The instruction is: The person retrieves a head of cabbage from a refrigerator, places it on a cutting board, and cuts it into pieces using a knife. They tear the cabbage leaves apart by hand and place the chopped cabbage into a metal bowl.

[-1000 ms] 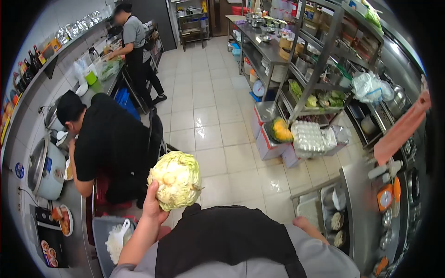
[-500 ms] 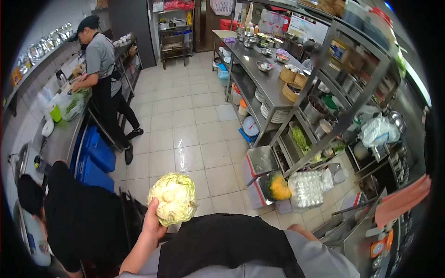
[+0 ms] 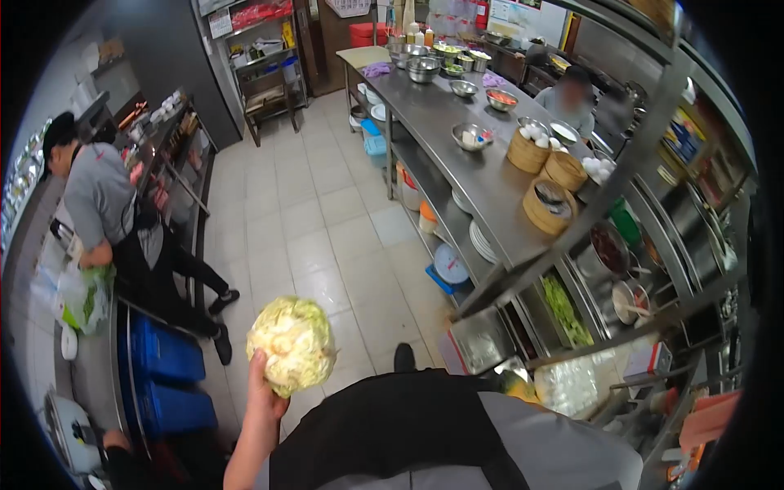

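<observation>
The left hand [image 3: 265,398] grips a cabbage [image 3: 292,343] from below and from its left side, the thumb pressed against the leaves and the other fingers mostly hidden beneath; the right hand is out of view, so its state cannot be told. The cabbage sits above the palm, held in the air over the tiled floor [image 3: 327,214], in front of and to the left of the wearer's black cloth apron [image 3: 367,425]. It is a rounded, slightly lumpy ball, pale cream around the cut stem facing the camera and yellow-green toward the edges, its outer leaves crinkled and veined. The floor is laid in smooth, glossy, off-white squares. Beyond it stretches a long surface [image 3: 498,192] of brushed grey metal, carrying shiny round bowls [image 3: 472,137] and cylindrical woven-looking steamers [image 3: 547,206] in a warm tan, one heaped with smooth white ovals. Under its top are stacked round white plates [image 3: 482,242]. On the left, blue plastic bins [image 3: 167,367] with rounded edges stand near a co-worker [image 3: 102,184] in a grey shirt, whose hand is at a crumpled, translucent bag [image 3: 91,298] of greens.
</observation>
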`<state>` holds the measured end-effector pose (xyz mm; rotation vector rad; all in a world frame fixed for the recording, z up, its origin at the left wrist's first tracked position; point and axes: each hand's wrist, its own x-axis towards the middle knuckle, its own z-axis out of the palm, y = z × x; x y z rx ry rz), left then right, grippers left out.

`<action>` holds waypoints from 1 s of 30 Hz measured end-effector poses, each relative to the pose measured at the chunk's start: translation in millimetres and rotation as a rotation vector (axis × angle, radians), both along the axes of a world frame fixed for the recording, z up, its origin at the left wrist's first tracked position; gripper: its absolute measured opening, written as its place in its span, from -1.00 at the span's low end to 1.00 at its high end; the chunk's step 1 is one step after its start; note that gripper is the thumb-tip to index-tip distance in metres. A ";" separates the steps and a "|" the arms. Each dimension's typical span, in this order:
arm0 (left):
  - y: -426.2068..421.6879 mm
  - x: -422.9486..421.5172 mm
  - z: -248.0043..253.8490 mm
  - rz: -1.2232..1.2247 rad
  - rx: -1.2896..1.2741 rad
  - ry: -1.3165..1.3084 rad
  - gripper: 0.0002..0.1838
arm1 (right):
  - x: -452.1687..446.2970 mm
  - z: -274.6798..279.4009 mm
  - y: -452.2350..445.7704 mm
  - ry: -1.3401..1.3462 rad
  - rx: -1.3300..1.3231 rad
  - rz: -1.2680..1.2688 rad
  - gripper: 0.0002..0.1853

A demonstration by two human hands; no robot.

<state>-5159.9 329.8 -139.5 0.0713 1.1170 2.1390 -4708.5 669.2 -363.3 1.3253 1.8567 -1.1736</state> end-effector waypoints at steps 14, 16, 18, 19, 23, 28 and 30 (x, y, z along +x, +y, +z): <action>125.0 -231.8 21.0 0.359 -0.047 0.031 -0.20 | -540.8 148.0 300.8 0.498 0.483 0.531 -0.66; 147.3 -277.4 15.1 0.391 -0.061 0.004 -0.21 | -597.5 185.5 312.2 0.562 0.507 0.501 -0.67; 174.3 -329.9 8.6 0.392 -0.014 -0.017 -0.23 | -642.4 195.2 329.9 0.578 0.536 0.514 -0.67; 187.1 -363.3 1.5 0.376 0.021 -0.026 -0.22 | -661.8 194.2 338.9 0.570 0.542 0.533 -0.67; 235.8 -489.4 -12.6 0.250 0.122 -0.072 -0.21 | -725.8 196.7 369.8 0.439 0.526 0.628 -0.68; 306.0 -618.8 8.3 0.137 0.149 -0.071 -0.19 | -797.3 211.4 385.2 0.412 0.469 0.565 -0.69; 336.3 -666.5 15.8 0.137 0.160 -0.047 -0.19 | -826.8 203.4 395.7 0.426 0.451 0.555 -0.70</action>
